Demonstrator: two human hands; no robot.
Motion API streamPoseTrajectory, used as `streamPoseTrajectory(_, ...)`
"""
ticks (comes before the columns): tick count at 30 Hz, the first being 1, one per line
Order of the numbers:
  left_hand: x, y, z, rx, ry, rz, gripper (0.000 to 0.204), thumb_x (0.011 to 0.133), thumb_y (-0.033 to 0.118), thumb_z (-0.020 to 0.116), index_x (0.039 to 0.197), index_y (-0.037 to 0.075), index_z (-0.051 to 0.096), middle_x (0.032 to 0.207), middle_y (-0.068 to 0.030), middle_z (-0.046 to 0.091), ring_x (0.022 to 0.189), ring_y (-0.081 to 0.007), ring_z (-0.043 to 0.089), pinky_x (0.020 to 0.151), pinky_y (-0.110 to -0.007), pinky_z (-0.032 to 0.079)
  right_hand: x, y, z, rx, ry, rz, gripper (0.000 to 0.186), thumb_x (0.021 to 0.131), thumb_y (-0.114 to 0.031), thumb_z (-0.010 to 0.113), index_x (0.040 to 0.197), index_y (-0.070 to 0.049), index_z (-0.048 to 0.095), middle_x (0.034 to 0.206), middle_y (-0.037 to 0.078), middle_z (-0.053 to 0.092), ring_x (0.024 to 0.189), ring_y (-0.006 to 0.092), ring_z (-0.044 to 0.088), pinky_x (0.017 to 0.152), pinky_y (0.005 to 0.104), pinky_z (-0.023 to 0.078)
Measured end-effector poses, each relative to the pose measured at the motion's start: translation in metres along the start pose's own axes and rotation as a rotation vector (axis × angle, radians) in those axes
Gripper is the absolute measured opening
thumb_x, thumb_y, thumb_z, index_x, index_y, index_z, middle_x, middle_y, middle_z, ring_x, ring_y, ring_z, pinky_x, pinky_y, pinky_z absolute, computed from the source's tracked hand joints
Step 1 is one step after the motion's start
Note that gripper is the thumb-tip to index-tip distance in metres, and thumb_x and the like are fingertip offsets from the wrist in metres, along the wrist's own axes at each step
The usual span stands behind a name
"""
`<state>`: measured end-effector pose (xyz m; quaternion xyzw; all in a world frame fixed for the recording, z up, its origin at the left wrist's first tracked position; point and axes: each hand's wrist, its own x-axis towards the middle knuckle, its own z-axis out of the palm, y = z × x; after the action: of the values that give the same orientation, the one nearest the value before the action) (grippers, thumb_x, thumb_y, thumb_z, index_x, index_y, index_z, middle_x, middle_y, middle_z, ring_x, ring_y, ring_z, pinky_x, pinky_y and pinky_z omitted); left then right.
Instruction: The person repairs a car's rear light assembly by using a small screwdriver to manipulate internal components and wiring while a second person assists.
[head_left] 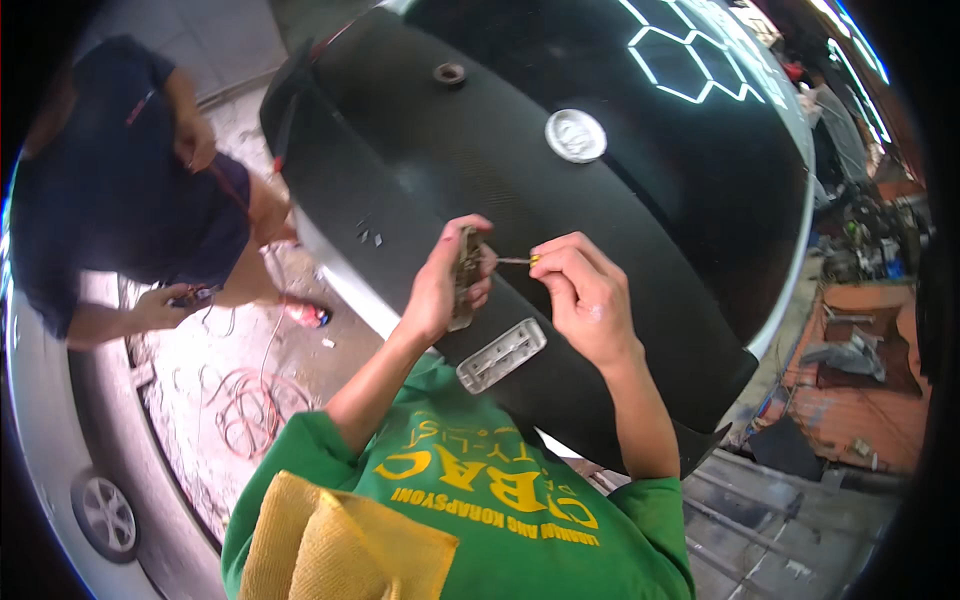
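My left hand (438,285) is closed around a narrow dull metal part (466,265), held upright over the black textured panel (620,280) of a car. My right hand (590,305) pinches a thin tool (514,260) with a small yellow end; its shaft points left at the metal part, and whether its tip touches is unclear. A grey rectangular housing (500,355) lies on the panel just below my hands. Farther up are a round silver-white disc (575,135) and a small dark ring (450,74). Small pieces (370,235) lie left of my left hand.
At left a person (150,240) in dark clothing holds a handheld object (192,296), beside coiled hoses (245,410) on the floor. A silver car (50,430) stands at far left. Cluttered items (855,350) sit at right; another person (840,130) is farther back.
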<state>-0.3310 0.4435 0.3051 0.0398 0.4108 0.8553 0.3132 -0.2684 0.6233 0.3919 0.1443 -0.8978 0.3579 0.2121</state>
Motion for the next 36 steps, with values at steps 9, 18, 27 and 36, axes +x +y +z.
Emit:
streamPoseTrajectory(9,0.004,0.000,0.001,-0.024,0.084,0.060,0.044,0.112,0.048,0.031,0.133,0.014,0.048,0.082,-0.0033,0.046,0.057,-0.0104,0.041,0.050,-0.026,0.037,-0.002,-0.004,-0.001,0.181,-0.131,0.403,0.022,0.099,-0.005,0.062,0.121,-0.003,0.058,0.093,0.013,0.070,0.074,0.0232,0.070,0.069,0.0356,0.056)
streamPoseTrajectory(18,0.001,0.002,0.007,0.038,0.052,0.009,0.043,0.112,0.048,0.033,0.130,0.013,0.051,0.081,-0.0021,0.046,0.055,-0.0085,0.041,0.048,-0.024,0.037,-0.002,0.008,-0.003,0.067,-0.036,-0.043,0.016,0.090,0.003,0.068,0.102,-0.003,0.059,0.096,0.009,0.063,0.085,0.0311,0.068,0.071,0.0420,0.054)
streamPoseTrajectory(27,0.003,0.003,0.003,-0.021,0.128,0.022,0.043,0.112,0.050,0.034,0.129,0.015,0.052,0.080,-0.0013,0.047,0.056,-0.0083,0.041,0.048,-0.024,0.037,-0.009,0.009,0.014,0.181,-0.007,0.191,0.018,0.097,-0.002,0.065,0.112,-0.003,0.056,0.100,0.013,0.066,0.080,0.0252,0.069,0.070,0.0380,0.055)
streamPoseTrajectory(36,0.004,0.005,0.002,0.012,0.132,0.026,0.042,0.112,0.049,0.034,0.128,0.014,0.051,0.080,-0.0022,0.046,0.055,-0.0093,0.041,0.048,-0.025,0.036,-0.003,0.012,-0.002,0.207,-0.166,-0.001,0.023,0.086,0.008,0.060,0.105,-0.004,0.065,0.088,0.008,0.061,0.075,0.0232,0.066,0.067,0.0385,0.053)
